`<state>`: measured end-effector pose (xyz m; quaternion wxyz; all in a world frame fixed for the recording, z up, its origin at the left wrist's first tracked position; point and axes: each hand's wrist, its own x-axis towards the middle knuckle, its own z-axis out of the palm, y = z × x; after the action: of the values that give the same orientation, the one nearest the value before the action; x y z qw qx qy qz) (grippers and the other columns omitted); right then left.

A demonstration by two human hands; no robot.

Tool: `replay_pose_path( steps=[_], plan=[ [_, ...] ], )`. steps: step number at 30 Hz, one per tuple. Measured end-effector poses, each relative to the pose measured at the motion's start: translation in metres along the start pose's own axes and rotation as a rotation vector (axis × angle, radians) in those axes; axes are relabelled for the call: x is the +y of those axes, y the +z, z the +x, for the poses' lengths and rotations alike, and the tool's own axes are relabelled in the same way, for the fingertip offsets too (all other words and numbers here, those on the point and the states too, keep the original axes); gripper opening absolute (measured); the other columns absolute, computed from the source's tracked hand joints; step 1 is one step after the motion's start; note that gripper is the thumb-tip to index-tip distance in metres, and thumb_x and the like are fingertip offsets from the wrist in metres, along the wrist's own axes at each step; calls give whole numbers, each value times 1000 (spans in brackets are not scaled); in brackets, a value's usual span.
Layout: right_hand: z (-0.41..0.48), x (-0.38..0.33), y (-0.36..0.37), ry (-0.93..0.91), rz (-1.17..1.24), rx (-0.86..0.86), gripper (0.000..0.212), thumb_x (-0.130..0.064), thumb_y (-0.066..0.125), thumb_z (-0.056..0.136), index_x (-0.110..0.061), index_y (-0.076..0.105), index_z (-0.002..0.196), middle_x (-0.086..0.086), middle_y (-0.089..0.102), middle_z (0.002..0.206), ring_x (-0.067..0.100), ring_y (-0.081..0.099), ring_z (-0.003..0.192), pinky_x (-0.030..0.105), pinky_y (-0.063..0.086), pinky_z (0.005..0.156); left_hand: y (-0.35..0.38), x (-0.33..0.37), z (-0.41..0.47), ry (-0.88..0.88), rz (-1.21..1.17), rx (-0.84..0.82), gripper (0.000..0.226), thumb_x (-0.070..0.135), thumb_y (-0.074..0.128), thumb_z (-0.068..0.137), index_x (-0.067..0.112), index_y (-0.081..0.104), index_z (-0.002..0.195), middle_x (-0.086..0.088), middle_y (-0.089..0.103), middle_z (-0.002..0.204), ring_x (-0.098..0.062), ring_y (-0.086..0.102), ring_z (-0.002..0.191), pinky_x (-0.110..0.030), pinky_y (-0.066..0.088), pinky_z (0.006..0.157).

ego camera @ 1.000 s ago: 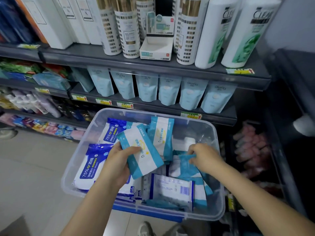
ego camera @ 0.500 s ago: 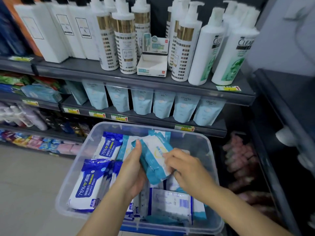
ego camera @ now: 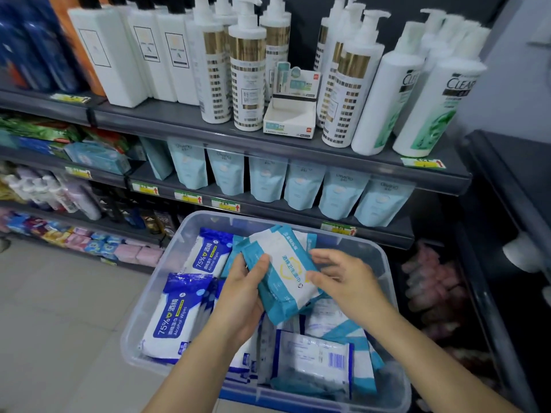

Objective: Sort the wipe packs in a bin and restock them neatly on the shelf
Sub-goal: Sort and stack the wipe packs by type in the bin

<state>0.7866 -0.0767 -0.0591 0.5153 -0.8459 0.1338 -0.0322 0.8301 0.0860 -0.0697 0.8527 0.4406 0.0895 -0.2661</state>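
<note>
Plastic bin (ego camera: 155, 281): clear, glossy, round-cornered, set before the shelf (ego camera: 298, 217).
Teal wipe packs (ego camera: 286, 269): soft crinkled film, white with teal ends, stacked over the bin's middle.
Left hand (ego camera: 241, 296): thumb and fingers curled round the stack.
Right hand (ego camera: 346, 278): fingers loose and apart, thumb touching the top pack's edge.
Blue wipe packs (ego camera: 176, 317): flat, shiny, lying at the bin's left.
Pouches (ego camera: 301, 186): pale blue, standing in a row on the dark shelf.

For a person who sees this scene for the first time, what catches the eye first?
First, the teal packs in the middle, gripped by the left hand over the clear bin, with the right hand touching their edge. Next, the blue alcohol wipe packs at the bin's left side. Above, white pump bottles crowd the top shelf.
</note>
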Motion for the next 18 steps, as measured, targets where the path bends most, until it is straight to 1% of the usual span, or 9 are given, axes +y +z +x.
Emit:
replay_pose_path(
  steps=[1,3,5,7,9,11,13,15,18],
  plan=[
    [1,0,4,17,-24,1,39,-13,74,79,-21,64,116,-12,65,102,7,63,91,13,50,75,1,-1,0,-5,5,-3,23,16,47,97,16,54,120,-8,70,114,-23,68,101,-40,57,83],
    [1,-2,9,22,-71,33,42,-14,76,76,-20,65,117,-14,63,95,4,60,81,10,48,67,4,-5,0,-16,26,-8,25,18,48,97,17,52,122,-9,68,116,-25,67,103,-44,56,86],
    [3,-1,10,35,-68,37,42,-14,78,74,-20,66,113,-14,63,92,5,60,76,11,49,65,6,-10,2,-9,87,-14,29,16,52,95,17,50,123,-8,68,116,-26,68,101,-44,57,82],
    [9,2,5,42,-68,33,35,-15,77,75,-20,67,109,-13,64,92,10,63,79,12,49,67,5,-11,5,18,129,17,30,11,55,93,17,50,122,-7,69,113,-24,69,97,-43,58,78],
    [17,9,-5,45,-93,67,24,-16,72,81,-18,68,104,-9,67,94,9,63,84,9,46,71,1,-8,12,49,157,71,29,12,57,92,19,52,119,-5,69,113,-22,69,97,-45,57,82],
    [26,24,-16,91,-190,79,22,-16,66,86,-14,67,108,-2,69,104,8,62,91,11,44,79,-7,-2,19,66,173,113,29,14,58,91,20,52,119,-4,68,114,-22,68,99,-46,56,84],
    [32,41,-22,201,-390,-31,30,-18,64,88,-14,62,119,0,64,119,10,59,100,18,43,87,-14,3,24,76,182,147,32,13,58,92,19,51,122,-4,67,115,-22,68,100,-43,58,79],
    [33,54,-22,281,-590,-225,40,-20,62,89,-14,56,128,1,58,128,15,56,111,22,41,92,-18,6,27,83,190,166,34,12,57,92,18,50,125,-5,66,117,-24,67,102,-44,57,80],
    [29,62,-17,378,-738,-516,43,-24,64,88,-9,55,127,6,57,128,21,56,113,26,45,91,-19,5,28,74,182,159,35,11,56,93,17,50,127,-5,66,118,-24,66,103,-44,56,81]
  ],
)
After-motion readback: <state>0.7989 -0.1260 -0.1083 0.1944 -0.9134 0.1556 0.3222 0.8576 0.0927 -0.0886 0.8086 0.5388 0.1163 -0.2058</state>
